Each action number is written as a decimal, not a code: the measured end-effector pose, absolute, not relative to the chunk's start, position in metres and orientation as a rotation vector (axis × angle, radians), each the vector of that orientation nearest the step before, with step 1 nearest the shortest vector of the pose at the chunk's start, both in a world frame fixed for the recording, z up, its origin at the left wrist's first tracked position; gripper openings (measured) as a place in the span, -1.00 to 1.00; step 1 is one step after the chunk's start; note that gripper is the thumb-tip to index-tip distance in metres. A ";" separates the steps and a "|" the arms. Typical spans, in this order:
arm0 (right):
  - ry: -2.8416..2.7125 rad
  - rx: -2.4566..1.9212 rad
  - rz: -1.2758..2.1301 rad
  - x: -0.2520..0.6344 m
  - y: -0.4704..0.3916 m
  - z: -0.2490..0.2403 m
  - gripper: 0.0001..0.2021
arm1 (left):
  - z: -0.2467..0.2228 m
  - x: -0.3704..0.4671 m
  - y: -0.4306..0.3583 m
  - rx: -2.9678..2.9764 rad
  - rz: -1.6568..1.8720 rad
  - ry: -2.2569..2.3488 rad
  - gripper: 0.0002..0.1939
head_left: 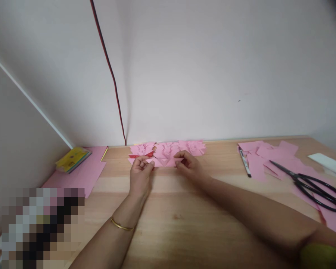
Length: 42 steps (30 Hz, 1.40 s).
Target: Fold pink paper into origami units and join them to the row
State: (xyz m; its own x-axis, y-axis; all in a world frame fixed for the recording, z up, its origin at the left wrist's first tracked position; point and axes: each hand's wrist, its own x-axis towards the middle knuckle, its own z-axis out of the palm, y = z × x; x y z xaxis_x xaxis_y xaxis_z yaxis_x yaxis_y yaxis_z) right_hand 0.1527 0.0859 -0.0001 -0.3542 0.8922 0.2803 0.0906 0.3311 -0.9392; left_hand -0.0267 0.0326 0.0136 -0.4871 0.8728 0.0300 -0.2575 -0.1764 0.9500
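Note:
A folded piece of pink paper with pointed corners stretches between my two hands near the back of the table. My left hand pinches its left end between thumb and fingers. At its right end my right hand is closed on it in the same way. Just behind lie several pink paper cutouts with jagged edges, side by side along the wall. A bit of red shows beside the left cutout. Another pointed pink piece is partly hidden behind my left hand.
Black-handled scissors rest on pink paper scraps at the right, with a pen beside them. A white strip lies farther right. On the left, a yellow-covered pad sits on pink sheets near a yellow pencil.

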 end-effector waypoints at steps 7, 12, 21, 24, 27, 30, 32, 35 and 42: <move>-1.672 -0.870 1.139 0.152 0.087 -0.002 -0.82 | 0.028 -0.028 0.029 0.623 1.655 0.960 -0.60; -1.701 -0.792 1.138 0.151 0.085 0.000 -0.85 | 0.030 -0.019 0.021 0.607 1.289 0.710 -0.73; -1.841 -0.708 1.074 0.145 0.072 0.001 -0.83 | 0.022 -0.011 0.023 0.723 1.355 0.923 -0.80; -1.853 -0.747 1.055 0.145 0.073 0.001 -0.83 | 0.024 -0.012 0.025 0.687 1.407 0.964 -0.78; -1.854 -0.776 1.032 0.146 0.075 -0.001 -0.84 | 0.025 -0.011 0.027 0.658 1.434 1.015 -0.73; -1.882 -0.823 1.041 0.148 0.077 -0.002 -0.83 | 0.024 -0.012 0.028 0.663 1.426 1.052 -0.66; -1.912 -0.880 1.059 0.148 0.077 0.001 -0.81 | 0.021 -0.012 0.028 0.688 1.430 1.058 -0.67; -1.977 -0.932 1.045 0.152 0.077 0.015 -0.81 | 0.017 -0.014 0.028 0.756 1.434 1.072 -0.75; -2.182 -1.165 0.550 0.227 0.091 0.044 -0.75 | 0.012 -0.015 0.025 0.862 1.362 1.176 -0.72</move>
